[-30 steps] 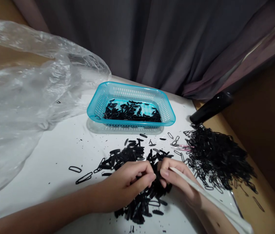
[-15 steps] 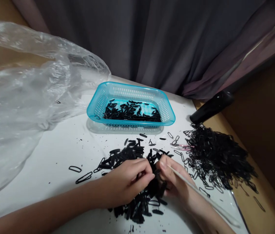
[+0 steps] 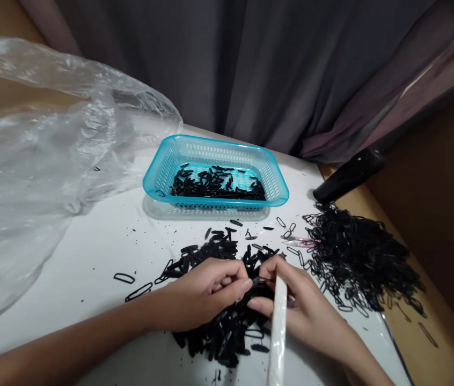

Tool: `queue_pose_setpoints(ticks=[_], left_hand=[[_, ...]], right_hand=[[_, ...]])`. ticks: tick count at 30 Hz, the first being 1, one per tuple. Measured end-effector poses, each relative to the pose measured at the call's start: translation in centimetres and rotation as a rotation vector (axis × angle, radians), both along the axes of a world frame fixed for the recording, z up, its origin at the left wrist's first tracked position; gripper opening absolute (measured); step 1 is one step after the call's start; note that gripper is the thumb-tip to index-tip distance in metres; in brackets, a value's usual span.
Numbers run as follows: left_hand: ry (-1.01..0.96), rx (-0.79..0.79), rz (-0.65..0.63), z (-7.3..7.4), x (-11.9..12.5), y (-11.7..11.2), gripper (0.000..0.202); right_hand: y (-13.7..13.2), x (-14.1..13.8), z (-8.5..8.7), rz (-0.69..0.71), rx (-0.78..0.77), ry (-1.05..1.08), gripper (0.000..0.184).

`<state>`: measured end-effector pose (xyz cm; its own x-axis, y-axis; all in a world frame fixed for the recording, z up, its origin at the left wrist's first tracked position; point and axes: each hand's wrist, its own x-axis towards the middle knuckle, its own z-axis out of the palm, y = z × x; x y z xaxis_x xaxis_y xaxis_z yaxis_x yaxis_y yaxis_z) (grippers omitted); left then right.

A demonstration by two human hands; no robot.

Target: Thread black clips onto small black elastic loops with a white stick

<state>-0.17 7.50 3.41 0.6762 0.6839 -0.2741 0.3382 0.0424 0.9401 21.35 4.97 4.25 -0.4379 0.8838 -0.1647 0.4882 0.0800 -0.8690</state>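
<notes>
My left hand [image 3: 217, 292] is closed in a pinch over the pile, thumb against the curled index finger. A small black piece [image 3: 256, 280] shows at its fingertips, partly hidden. My right hand [image 3: 299, 297] is closed round a slim white stick [image 3: 278, 332], whose near end points down toward me. A thin dark tip shows between the two hands, close to the black piece; its exact shape cannot be made out. Under both hands lies a heap of small, flat, oblong black pieces [image 3: 227, 335].
A blue plastic basket [image 3: 215, 202] holding more black pieces stands behind the heap. At right lies a tangled pile of black loops [image 3: 364, 257], with pink-handled snips [image 3: 299, 243] and a black cylindrical object [image 3: 348, 176] beside it. A clear plastic bag [image 3: 50, 161] covers the left side.
My right hand has turned, and the white stick swung from lying along my forearm to pointing down toward me. My right thumb has moved lower. My left hand has barely moved.
</notes>
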Motion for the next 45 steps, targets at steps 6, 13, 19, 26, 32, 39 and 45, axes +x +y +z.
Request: queue_pose_setpoints(ticks=[6, 13, 19, 26, 32, 39, 45], left_hand=[[-0.013, 0.014, 0.014, -0.2, 0.0, 0.1, 0.029], [-0.042, 0.102, -0.134, 0.6, -0.5, 0.4, 0.028], [-0.067, -0.066, -0.137, 0.9, -1.0, 1.0, 0.029], [-0.081, -0.106, -0.147, 0.5, -1.0, 0.8, 0.03], [-0.13, 0.273, -0.191, 0.0, -0.6, 0.7, 0.028], [-0.168, 0.314, -0.005, -1.1, -0.3, 0.2, 0.008], [-0.297, 0.695, 0.088, -2.0, -0.2, -0.4, 0.016]], right_hand=[[-0.2, -0.5, -0.5, 0.015, 0.091, -0.01, 0.024], [0.0, 0.0, -0.1, 0.073, -0.13, 0.229, 0.03], [0.3, 0.9, -0.3, 0.031, -0.3, 0.371, 0.029], [0.3, 0.4, 0.2, 0.06, -0.143, 0.194, 0.03], [-0.1, 0.1, 0.1, 0.167, 0.023, 0.102, 0.027], [0.0, 0.3, 0.2, 0.23, 0.035, 0.14, 0.022], [-0.1, 0.2, 0.0, 0.129, 0.014, 0.103, 0.026]])
